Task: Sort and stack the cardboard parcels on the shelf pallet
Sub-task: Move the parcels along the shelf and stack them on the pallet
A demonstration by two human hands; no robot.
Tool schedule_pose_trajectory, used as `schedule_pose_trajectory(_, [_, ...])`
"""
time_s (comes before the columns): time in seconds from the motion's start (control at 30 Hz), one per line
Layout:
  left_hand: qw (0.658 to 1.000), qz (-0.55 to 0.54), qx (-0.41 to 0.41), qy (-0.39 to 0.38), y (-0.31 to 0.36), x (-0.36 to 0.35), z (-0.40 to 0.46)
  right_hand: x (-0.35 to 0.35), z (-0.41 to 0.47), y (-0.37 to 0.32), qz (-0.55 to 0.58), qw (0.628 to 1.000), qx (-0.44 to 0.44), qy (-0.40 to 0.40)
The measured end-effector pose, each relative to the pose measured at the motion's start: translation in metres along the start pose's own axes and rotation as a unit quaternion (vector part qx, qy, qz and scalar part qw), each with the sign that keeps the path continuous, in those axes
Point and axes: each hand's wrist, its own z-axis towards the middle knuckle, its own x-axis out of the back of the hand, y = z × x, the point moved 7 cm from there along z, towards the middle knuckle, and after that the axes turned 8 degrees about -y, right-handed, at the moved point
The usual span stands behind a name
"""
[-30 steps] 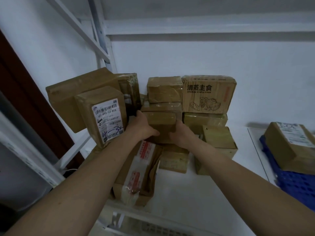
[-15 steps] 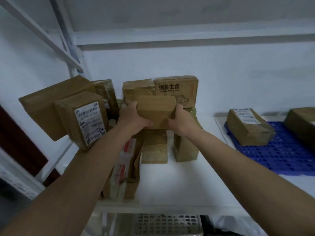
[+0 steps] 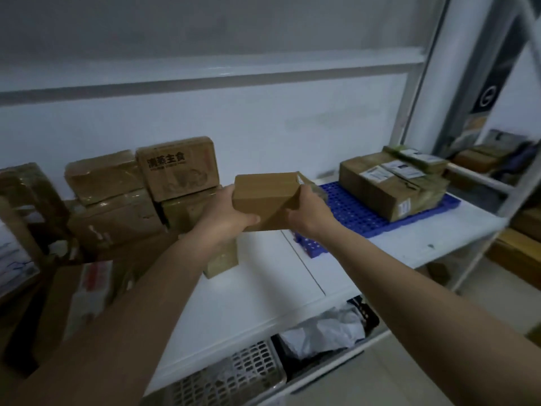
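**Parcel in transit toward the blue pallet**

Swung rightward since the earlier frame, the small parcel now hangs above the shelf, between the loose pile at 9 o'clock and the blue pallet at 3 o'clock. Left hand and right hand clamp its two ends, fingers curled around it.

Head view: the grip is on the ends only, so the parcel could slip or tilt. Stacked parcels fill the pallet's far end; a careless set-down could knock them. Crates sit below the shelf.
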Motion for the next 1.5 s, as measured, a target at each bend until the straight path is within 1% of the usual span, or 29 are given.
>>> schedule_pose_trajectory(0.07, [1.000, 0.016, -0.012, -0.019, 0.014, -0.024, 0.006, 0.018, -0.004, 0.022, 0.000, 1.000, -0.018, 0.017])
schedule_pose_trajectory(0.23, [0.998, 0.044, -0.030, -0.045, 0.047, -0.083, 0.020, 0.062, -0.013, 0.077, -0.009, 0.998, -0.059, 0.027])
schedule_pose_trajectory(0.37, [0.996, 0.029, -0.039, -0.077, 0.081, -0.141, 0.036, 0.110, -0.018, 0.125, -0.020, 0.996, -0.083, 0.039])
schedule_pose_trajectory(0.57, [0.992, 0.003, -0.050, -0.120, 0.140, -0.243, 0.063, 0.193, -0.017, 0.214, -0.014, 0.991, -0.121, 0.055])
schedule_pose_trajectory(0.73, [0.989, -0.013, -0.043, -0.138, 0.179, -0.324, 0.084, 0.249, -0.014, 0.288, -0.010, 0.990, -0.133, 0.053])
schedule_pose_trajectory(0.9, [0.988, -0.036, -0.026, -0.149, 0.201, -0.397, 0.096, 0.290, -0.012, 0.351, -0.013, 0.987, -0.150, 0.053])
schedule_pose_trajectory(1.1, [0.982, -0.071, -0.018, -0.175, 0.219, -0.461, 0.125, 0.327, 0.005, 0.414, 0.028, 0.983, -0.165, 0.076])
schedule_pose_trajectory(1.17, [0.981, -0.067, -0.020, -0.183, 0.225, -0.480, 0.137, 0.336, 0.014, 0.435, 0.054, 0.980, -0.174, 0.082])
schedule_pose_trajectory(1.27, [0.978, -0.062, -0.045, -0.197, 0.237, -0.504, 0.160, 0.348, 0.031, 0.464, 0.098, 0.974, -0.184, 0.091])
schedule_pose_trajectory(1.4, [0.979, -0.050, -0.056, -0.187, 0.252, -0.526, 0.202, 0.366, 0.064, 0.494, 0.172, 0.961, -0.190, 0.109])
schedule_pose_trajectory(1.5, [0.980, -0.026, -0.068, -0.184, 0.265, -0.538, 0.240, 0.385, 0.100, 0.509, 0.197, 0.954, -0.183, 0.132])
